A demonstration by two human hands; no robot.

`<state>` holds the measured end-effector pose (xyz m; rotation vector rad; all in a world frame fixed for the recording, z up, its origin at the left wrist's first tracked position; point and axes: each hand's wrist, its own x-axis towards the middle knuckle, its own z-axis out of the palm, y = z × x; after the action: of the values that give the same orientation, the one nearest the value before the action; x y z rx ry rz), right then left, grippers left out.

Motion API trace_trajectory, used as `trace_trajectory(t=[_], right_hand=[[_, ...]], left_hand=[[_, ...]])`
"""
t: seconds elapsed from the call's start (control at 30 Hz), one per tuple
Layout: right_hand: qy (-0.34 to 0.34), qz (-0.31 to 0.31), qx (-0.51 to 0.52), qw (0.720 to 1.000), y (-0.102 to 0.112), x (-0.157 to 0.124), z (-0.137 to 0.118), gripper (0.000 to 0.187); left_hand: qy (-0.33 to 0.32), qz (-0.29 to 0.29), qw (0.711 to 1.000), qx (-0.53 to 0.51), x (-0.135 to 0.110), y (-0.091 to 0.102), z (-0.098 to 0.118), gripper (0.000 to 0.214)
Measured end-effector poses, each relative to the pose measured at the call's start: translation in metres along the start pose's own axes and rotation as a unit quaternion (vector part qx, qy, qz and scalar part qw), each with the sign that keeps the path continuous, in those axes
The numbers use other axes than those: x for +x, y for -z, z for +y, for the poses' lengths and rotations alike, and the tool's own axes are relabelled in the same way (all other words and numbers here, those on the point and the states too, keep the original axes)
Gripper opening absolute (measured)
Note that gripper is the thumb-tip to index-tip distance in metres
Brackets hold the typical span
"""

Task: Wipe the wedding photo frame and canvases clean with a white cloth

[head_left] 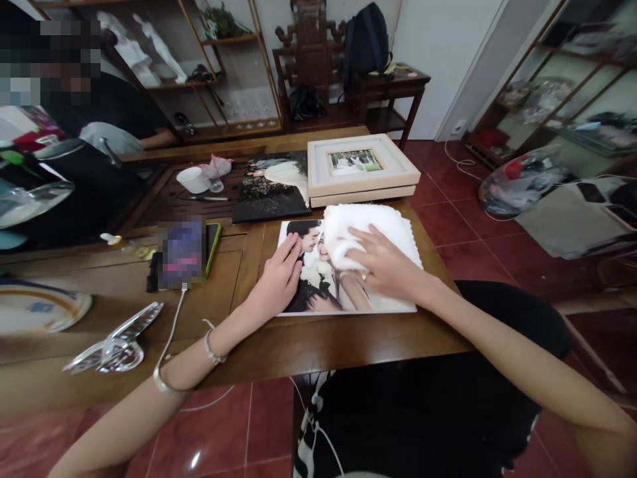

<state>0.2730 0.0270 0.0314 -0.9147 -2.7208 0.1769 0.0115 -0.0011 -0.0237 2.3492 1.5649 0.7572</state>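
Photo print (318, 289) carries one cloth (378, 222), left hand (279, 279), right hand (385, 265).

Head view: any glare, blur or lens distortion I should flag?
Head view: strong wide-angle bending, the left shelf and right shelf lean; small glare spot on the floor tile, soft sheen on the table; left hand, right hand, white cloth and photo print sharp, evenly lit; mosaic patches over the phone and upper left.

A wedding photo (309, 282) lies flat, a white cloth (381, 218) crumpled over its upper right
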Motion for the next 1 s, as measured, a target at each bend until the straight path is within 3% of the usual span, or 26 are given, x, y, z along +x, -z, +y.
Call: trace_trajectory(t=[0.23, 0.4, 0.5, 0.63, 0.83, 1.0], right_hand=[[0.069, -0.028, 0.025, 0.997, -0.003, -0.059, -0.068, 0.026], [0.116, -0.04, 0.02, 0.992, -0.002, -0.074, -0.084, 0.015], [0.126, -0.048, 0.031, 0.99, -0.003, -0.07, -0.08, 0.015], [0.105, -0.059, 0.058, 0.991, -0.004, -0.053, -0.063, 0.03], [0.053, -0.032, 0.023, 0.998, -0.004, -0.008, -0.02, 0.038], [0.001, -0.004, -0.015, 1.0, -0.007, 0.028, 0.011, 0.032]], left_hand=[[-0.01, -0.004, 1.0, 0.013, 0.0, 0.001, 0.0, 0.049], [-0.011, -0.006, 1.0, 0.013, 0.0, 0.002, 0.001, 0.049], [-0.009, -0.01, 1.0, 0.012, 0.0, 0.002, 0.002, 0.049], [-0.002, -0.015, 1.0, 0.014, 0.0, 0.002, 0.001, 0.05], [-0.008, -0.013, 1.0, 0.004, 0.001, 0.003, -0.001, 0.05], [-0.011, -0.014, 1.0, -0.005, 0.001, 0.004, -0.001, 0.049]])
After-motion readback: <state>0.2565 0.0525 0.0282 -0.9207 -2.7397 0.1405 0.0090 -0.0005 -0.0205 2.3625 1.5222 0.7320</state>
